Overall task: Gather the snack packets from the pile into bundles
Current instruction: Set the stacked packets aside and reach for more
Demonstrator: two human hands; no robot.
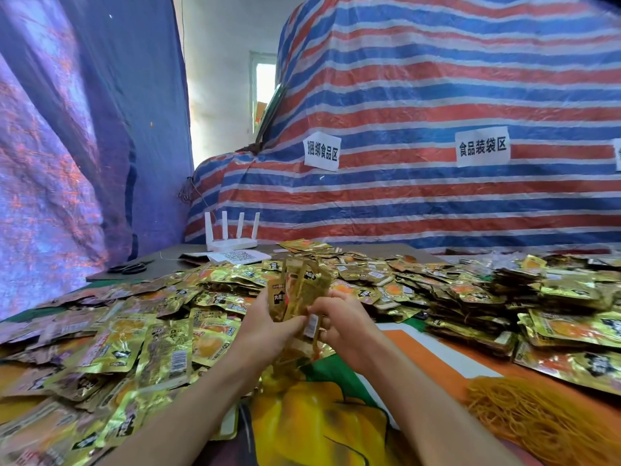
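- The left hand (265, 322) and right hand (346, 319), fingers curled, both grip one upright stack of packets (302, 284).
- Loose gold packets (161, 341) lie heaped across the table (433, 354).

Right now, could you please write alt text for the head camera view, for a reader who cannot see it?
The left hand and right hand grip an upright stack of gold snack packets between them. Loose packets lie heaped all around, and a heap of yellow rubber bands sits at lower right.
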